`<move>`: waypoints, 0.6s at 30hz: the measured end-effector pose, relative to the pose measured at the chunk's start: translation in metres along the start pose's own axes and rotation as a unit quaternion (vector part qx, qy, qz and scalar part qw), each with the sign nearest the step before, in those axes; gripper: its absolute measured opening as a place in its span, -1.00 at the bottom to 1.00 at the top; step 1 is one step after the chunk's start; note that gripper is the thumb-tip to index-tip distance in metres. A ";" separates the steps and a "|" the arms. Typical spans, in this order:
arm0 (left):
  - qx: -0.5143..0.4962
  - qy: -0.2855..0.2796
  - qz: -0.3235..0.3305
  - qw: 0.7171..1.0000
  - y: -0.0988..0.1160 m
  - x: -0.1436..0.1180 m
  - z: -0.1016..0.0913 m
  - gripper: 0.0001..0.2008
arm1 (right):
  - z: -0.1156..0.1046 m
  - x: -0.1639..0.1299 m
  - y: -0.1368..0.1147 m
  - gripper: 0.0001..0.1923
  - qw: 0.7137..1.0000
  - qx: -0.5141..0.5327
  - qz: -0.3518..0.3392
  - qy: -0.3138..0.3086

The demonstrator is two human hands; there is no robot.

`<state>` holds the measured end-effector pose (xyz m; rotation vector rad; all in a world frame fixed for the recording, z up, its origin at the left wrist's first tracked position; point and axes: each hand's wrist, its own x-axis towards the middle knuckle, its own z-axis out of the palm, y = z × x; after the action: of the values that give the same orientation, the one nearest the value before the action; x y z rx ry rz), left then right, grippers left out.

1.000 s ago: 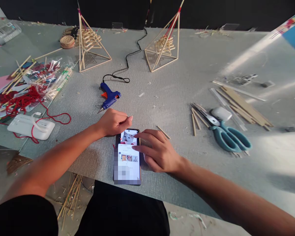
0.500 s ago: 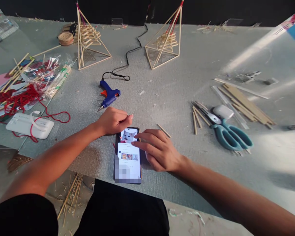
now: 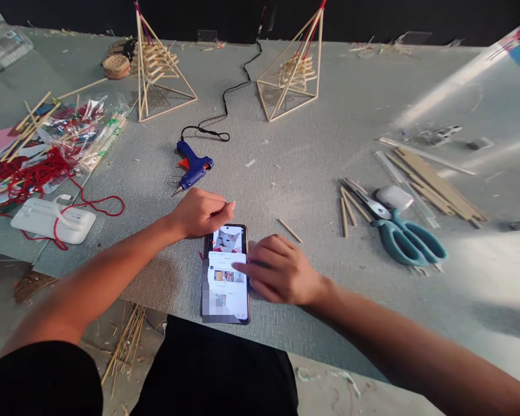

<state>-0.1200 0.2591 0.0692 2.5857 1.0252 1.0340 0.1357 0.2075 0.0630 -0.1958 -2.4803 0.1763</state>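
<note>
A smartphone (image 3: 226, 274) lies face up near the table's front edge, its screen lit with a white cat picture above a page of text and small pictures. My right hand (image 3: 283, 268) is at its right side, index finger stretched over the screen and the other fingers loosely bent, holding nothing. Just beyond the phone's top edge my left hand (image 3: 204, 212) rests on the table, curled into a loose fist with the thumb sticking out; nothing shows in it. A blue glue gun (image 3: 194, 166) with an orange trigger lies right behind the left hand.
Two stick pyramids (image 3: 167, 81) (image 3: 290, 86) stand at the back. Teal scissors (image 3: 409, 240), a white case (image 3: 394, 197) and wooden strips (image 3: 437, 182) lie right. Left are red yarn (image 3: 39, 173), a white power bank (image 3: 54, 221) and bagged sticks (image 3: 108, 136). Loose sticks (image 3: 127, 341) are below the table.
My right hand has drawn down the phone, its index fingertip now lower on the screen and the other fingers more curled. The page on the screen differs slightly. My left hand stays put.
</note>
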 end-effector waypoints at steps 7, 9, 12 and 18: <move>0.001 0.020 0.018 1.000 -0.001 0.001 0.001 -0.47 | 0.002 0.000 0.002 -0.73 0.999 -0.018 0.049 0.008; 0.004 0.023 0.022 0.999 -0.001 0.000 0.001 -0.48 | 0.000 0.000 0.001 -0.73 1.000 -0.007 0.023 0.000; 0.005 0.023 0.025 0.999 -0.001 0.000 0.001 -0.49 | -0.001 0.000 0.001 -0.72 1.000 0.013 -0.017 -0.009; 0.007 0.024 0.027 0.999 -0.001 0.000 0.001 -0.48 | -0.003 0.003 0.001 -0.67 0.999 0.020 -0.038 0.010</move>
<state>-0.1200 0.2602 0.0675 2.6246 0.9820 1.1107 0.1353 0.2089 0.0671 -0.0873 -2.4578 0.1903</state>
